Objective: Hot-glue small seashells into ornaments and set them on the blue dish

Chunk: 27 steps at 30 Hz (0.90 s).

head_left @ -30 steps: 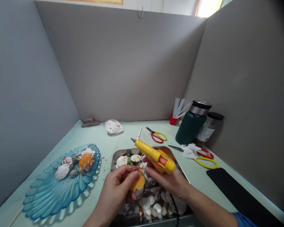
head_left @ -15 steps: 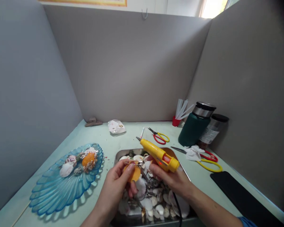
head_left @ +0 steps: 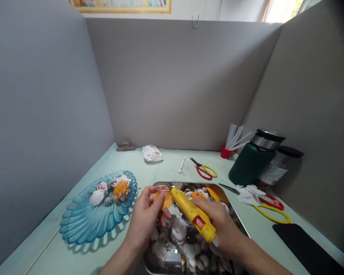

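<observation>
Between the thumb and fingers of my left hand point(head_left: 146, 214) is an orange scallop shell point(head_left: 167, 199), with a thin metal piece along its top edge, too small to make out fully. My right hand point(head_left: 222, 225) is wrapped round a yellow hot glue gun point(head_left: 190, 212). Its dark nozzle points up and left, at the shell's upper edge; whether it touches, I cannot tell. Below both hands lies a metal tray point(head_left: 240, 221) of white and orange shells and metal clips, partly covered by my hands and the gun.
On the left, a blue shell-shaped glass dish point(head_left: 86, 225) holds several shell pieces. Behind the tray lie small scissors point(head_left: 203, 169), a white marker point(head_left: 182, 165) and a crumpled packet point(head_left: 151, 153). To the right stand a green bottle point(head_left: 250, 162), a red cup point(head_left: 226, 152) of glue sticks, larger scissors point(head_left: 275, 214) and a black phone point(head_left: 304, 244).
The glue gun has come down and its nozzle has moved from above to the shell's upper edge. My left hand keeps the shell. The whole view has shifted, with things further right.
</observation>
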Tool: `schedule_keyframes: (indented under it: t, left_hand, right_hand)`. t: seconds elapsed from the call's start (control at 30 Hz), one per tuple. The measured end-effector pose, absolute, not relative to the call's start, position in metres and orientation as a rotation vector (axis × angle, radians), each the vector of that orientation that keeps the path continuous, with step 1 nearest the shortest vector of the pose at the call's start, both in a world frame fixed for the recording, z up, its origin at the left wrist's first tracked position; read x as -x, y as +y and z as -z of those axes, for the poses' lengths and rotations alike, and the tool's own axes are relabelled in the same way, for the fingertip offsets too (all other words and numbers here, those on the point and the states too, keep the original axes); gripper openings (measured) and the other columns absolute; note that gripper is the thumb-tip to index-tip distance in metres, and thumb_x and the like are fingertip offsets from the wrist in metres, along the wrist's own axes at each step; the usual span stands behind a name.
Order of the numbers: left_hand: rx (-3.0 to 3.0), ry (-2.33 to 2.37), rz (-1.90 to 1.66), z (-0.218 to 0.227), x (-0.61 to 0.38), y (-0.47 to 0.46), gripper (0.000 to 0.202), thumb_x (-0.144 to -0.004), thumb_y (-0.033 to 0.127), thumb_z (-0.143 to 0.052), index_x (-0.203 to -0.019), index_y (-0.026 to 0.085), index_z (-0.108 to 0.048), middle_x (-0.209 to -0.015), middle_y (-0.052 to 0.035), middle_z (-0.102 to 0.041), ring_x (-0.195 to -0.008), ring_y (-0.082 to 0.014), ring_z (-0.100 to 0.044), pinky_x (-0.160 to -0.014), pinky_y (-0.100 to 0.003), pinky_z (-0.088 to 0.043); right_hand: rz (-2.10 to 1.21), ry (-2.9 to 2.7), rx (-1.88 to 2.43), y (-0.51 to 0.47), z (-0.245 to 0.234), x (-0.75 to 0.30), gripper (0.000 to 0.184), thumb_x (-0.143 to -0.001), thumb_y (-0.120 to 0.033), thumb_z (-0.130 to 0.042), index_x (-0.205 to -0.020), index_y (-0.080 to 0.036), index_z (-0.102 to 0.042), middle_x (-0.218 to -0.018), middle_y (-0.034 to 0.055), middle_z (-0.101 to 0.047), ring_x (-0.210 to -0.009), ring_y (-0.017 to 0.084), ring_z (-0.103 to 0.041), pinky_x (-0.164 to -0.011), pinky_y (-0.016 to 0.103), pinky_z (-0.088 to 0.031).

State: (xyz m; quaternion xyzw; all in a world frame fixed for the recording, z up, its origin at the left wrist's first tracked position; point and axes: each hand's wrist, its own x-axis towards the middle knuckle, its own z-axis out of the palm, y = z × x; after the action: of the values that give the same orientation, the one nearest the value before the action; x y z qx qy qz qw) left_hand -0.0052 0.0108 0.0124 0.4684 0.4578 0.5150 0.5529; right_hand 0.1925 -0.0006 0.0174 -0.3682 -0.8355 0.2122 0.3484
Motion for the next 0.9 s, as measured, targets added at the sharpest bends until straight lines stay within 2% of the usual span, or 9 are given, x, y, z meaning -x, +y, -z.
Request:
schedule_keyframes:
  t: [0.07,0.23,0.47,0.57,0.9]
  left_hand:
    - [-1.108,1.092,-1.215,-0.013,0.004,0.010,0.030,-0.083,0.045,-0.055,-0.093,0.019,-0.046,-0.049,0.0034,-0.062,-0.031,-0.0062,-0.044,-0.034,-0.013,-0.029]
    - [-1.100,1.056,-1.226,-0.015,0.001,0.009,0.029,-0.082,0.046,-0.055,-0.090,0.020,-0.045,-0.049,0.0031,-0.063,-0.032,-0.0066,-0.045,-0.035,-0.014,-0.029]
    - [-1.082,1.042,-1.231,-0.010,-0.001,0.007,0.027,-0.084,0.046,-0.051,-0.089,0.020,-0.045,-0.050,0.0036,-0.062,-0.031,-0.0058,-0.043,-0.034,-0.014,-0.026]
    - [-1.059,1.037,-1.241,-0.010,-0.002,0.007,0.027,-0.084,0.046,-0.052,-0.089,0.020,-0.047,-0.051,0.0038,-0.062,-0.032,-0.0061,-0.044,-0.034,-0.014,-0.027]
    - [-1.029,1.089,-1.334,-0.009,0.000,0.009,0.032,-0.082,0.050,-0.053,-0.087,0.018,-0.051,-0.048,0.0023,-0.061,-0.033,-0.0068,-0.042,-0.035,-0.015,-0.029]
  right_hand:
    - [-0.503,-2.193,0.973,-0.001,-0.017,-0.191,0.014,-0.083,-0.023,-0.055,-0.097,-0.020,-0.056,-0.082,0.0046,-0.066,-0.071,0.020,-0.060,-0.062,0.028,-0.040]
    - [-0.379,-2.219,0.988,0.000,-0.014,-0.189,0.003,-0.084,-0.021,-0.053,-0.086,-0.020,-0.054,-0.074,0.0028,-0.063,-0.064,0.018,-0.058,-0.056,0.027,-0.035]
    - [-0.277,-2.312,1.040,0.001,-0.005,-0.190,0.006,-0.076,-0.015,-0.055,-0.080,-0.019,-0.052,-0.070,0.0028,-0.060,-0.063,0.018,-0.055,-0.056,0.027,-0.034]
    - [-0.225,-2.315,1.043,0.001,-0.002,-0.190,0.013,-0.073,-0.014,-0.056,-0.085,-0.019,-0.054,-0.072,0.0033,-0.061,-0.064,0.019,-0.056,-0.058,0.028,-0.034]
    - [-0.135,-2.325,1.050,0.000,-0.003,-0.189,0.014,-0.072,-0.013,-0.055,-0.086,-0.018,-0.054,-0.072,0.0042,-0.062,-0.064,0.019,-0.057,-0.057,0.028,-0.035]
